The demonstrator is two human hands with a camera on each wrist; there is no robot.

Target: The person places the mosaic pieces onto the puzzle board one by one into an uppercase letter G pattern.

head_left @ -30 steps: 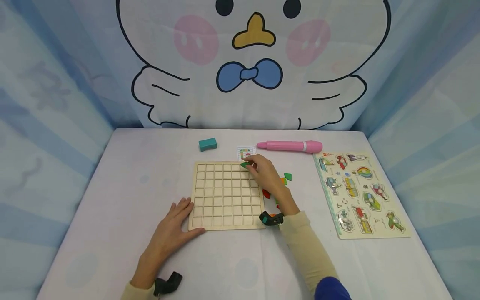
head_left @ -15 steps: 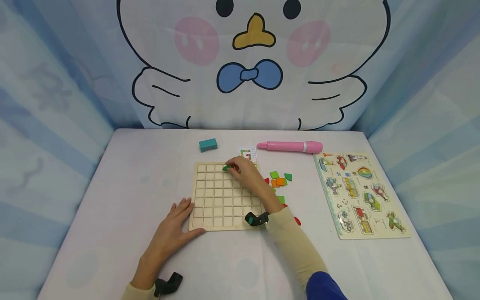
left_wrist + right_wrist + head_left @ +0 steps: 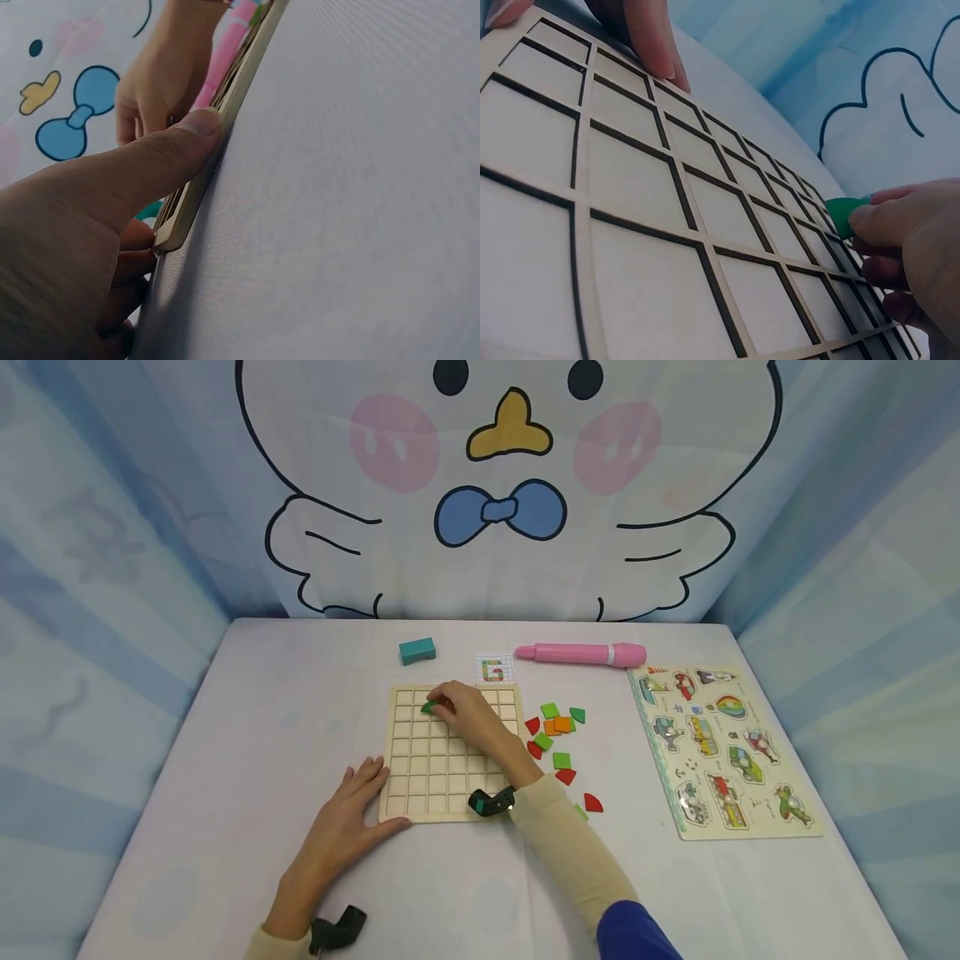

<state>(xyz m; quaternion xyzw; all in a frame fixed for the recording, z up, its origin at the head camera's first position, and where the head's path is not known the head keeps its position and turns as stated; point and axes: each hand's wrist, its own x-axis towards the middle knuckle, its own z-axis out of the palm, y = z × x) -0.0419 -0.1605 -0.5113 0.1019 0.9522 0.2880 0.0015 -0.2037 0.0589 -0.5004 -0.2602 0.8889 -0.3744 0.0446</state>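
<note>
My right hand (image 3: 467, 714) pinches a dark green quarter-round piece (image 3: 845, 215) between thumb and fingertips, over the upper left squares of a wooden grid board (image 3: 446, 767). The piece shows as a small green tip in the head view. In the right wrist view it is at the far rows of the grid. My left hand (image 3: 337, 828) lies spread around the board's near left corner, thumb (image 3: 201, 121) on the front edge and fingers along the left side. The board's visible squares hold no pieces.
Several red, light green and orange pieces (image 3: 562, 761) lie right of the board. Behind it are a small pattern card (image 3: 495, 669), a teal block (image 3: 417, 650) and a pink pen-shaped thing (image 3: 573, 652). A picture puzzle board (image 3: 720, 752) lies at the right.
My right hand has carried the green piece leftward across the board's top rows and slightly nearer. Loose pieces and the pattern card have come into fuller view. My left hand stays put.
</note>
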